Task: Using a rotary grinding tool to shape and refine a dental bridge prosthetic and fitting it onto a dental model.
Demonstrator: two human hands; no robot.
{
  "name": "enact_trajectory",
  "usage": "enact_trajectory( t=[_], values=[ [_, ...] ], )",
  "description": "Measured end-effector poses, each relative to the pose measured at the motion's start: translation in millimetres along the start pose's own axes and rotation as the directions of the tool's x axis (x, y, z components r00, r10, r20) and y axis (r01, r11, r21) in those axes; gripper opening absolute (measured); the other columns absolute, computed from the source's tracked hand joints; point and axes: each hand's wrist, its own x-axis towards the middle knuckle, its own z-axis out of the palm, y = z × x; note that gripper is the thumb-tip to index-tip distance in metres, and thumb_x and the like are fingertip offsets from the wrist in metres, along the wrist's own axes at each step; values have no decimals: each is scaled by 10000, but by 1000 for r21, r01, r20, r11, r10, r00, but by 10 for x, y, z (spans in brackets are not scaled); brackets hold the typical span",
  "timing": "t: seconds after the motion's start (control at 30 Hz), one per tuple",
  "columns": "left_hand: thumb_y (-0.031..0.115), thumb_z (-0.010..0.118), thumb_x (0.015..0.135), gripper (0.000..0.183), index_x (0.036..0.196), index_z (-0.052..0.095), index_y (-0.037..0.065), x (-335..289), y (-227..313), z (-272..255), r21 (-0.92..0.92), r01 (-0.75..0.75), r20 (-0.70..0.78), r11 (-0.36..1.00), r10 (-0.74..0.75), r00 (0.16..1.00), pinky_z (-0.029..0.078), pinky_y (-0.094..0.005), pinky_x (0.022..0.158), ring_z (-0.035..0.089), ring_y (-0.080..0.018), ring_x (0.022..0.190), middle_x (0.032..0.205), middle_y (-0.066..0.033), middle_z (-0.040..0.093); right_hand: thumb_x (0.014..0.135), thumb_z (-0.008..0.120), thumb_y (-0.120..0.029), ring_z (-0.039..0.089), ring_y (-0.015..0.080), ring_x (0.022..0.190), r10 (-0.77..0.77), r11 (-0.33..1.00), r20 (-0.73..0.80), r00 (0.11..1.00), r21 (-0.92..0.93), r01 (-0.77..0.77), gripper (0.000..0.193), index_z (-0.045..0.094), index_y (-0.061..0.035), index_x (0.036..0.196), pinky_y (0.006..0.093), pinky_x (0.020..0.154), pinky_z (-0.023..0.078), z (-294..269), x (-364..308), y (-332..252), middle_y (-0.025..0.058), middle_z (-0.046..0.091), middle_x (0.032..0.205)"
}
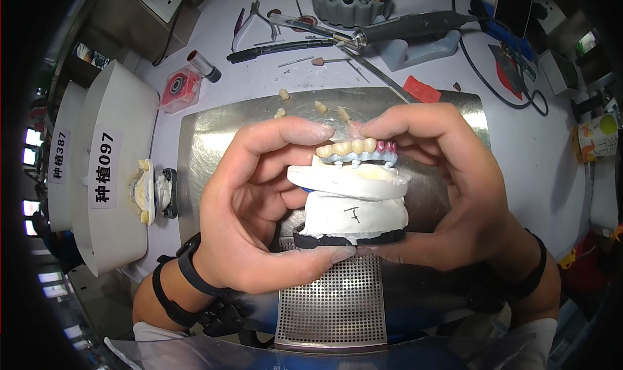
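My two hands hold a white plaster dental model (pixel 355 213) with a black base up in front of me, pinching it from both sides. On its upper part sits a dental bridge (pixel 357 158) with a pale blue-grey gum section, several cream teeth on the left and dark pink ones on the right. My left hand (pixel 224 201) has its thumb under the base and its fingers curled round the model's side and top. My right hand (pixel 477 188) grips likewise, thumb below, index finger near the pink teeth. Behind the model, several loose tooth crowns (pixel 320 107) lie on the metal plate (pixel 204 149).
A perforated metal grille (pixel 331 305) lies nearest me. White trays (pixel 123 175) and another dental model (pixel 144 191) stand left, below a clear box (pixel 180 89). Farther back are a black pen (pixel 279 50), pliers (pixel 255 19), a corded handpiece (pixel 415 27) and a grey tool holder (pixel 354 12).
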Motion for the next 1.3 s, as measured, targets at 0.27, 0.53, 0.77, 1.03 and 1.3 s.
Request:
enact_trajectory(
  t=[0.27, 0.53, 0.77, 1.03, 1.3],
  values=[
    [-43, 784, 644, 815, 1330, 344, -23, 27, -22, -18, 224, -106, 57, 969, 95, 994, 461, -372, 1017, 541, -253, 1205, 1272, -184, 507, 659, 854, -83, 562, 270, 1206, -65, 959, -6, 998, -276, 61, 813, 415, 59, 1329, 371, 1024, 454, -35, 15, -33, 202, 545, 1286],
    [-95, 715, 711, 598, 1222, 428, 19, 136, -90, -104, 562, -366, 308, 742, 222, 925, 229, -519, 1165, 485, -321, 1280, 1250, -218, 536, 632, 857, -114, 563, 298, 1208, 5, 899, -8, 1000, -437, -8, 851, 444, 20, 1364, 361, 1010, 454, -30, 0, -71, 168, 551, 1324],
    [-56, 777, 719, 576, 1180, 442, 31, 131, -99, -129, 563, -380, 319, 734, 231, 919, 234, -537, 1160, 486, -336, 1284, 1245, -226, 553, 643, 848, -91, 561, 299, 1214, 8, 909, -3, 1000, -416, -8, 843, 432, 24, 1367, 362, 1027, 446, 0, -12, -7, 176, 538, 1340],
    [-3, 758, 725, 398, 1051, 529, -3, 146, 7, -159, 622, -460, 377, 634, 272, 885, 323, -533, 1113, 542, -371, 1222, 1154, -227, 616, 637, 829, -67, 557, 288, 1218, -28, 923, -12, 1000, -384, 21, 814, 453, 21, 1354, 373, 1027, 450, -15, 5, -3, 162, 546, 1335],
    [60, 804, 626, 375, 979, 681, 25, 130, 105, -65, 793, -463, 371, 396, 287, 883, 465, -439, 942, 579, -391, 1106, 996, -112, 641, 557, 795, -51, 566, 316, 1186, 78, 900, 23, 997, -431, -61, 842, 490, -11, 1341, 378, 991, 464, 38, -24, -45, 148, 564, 1319]
  ],
)
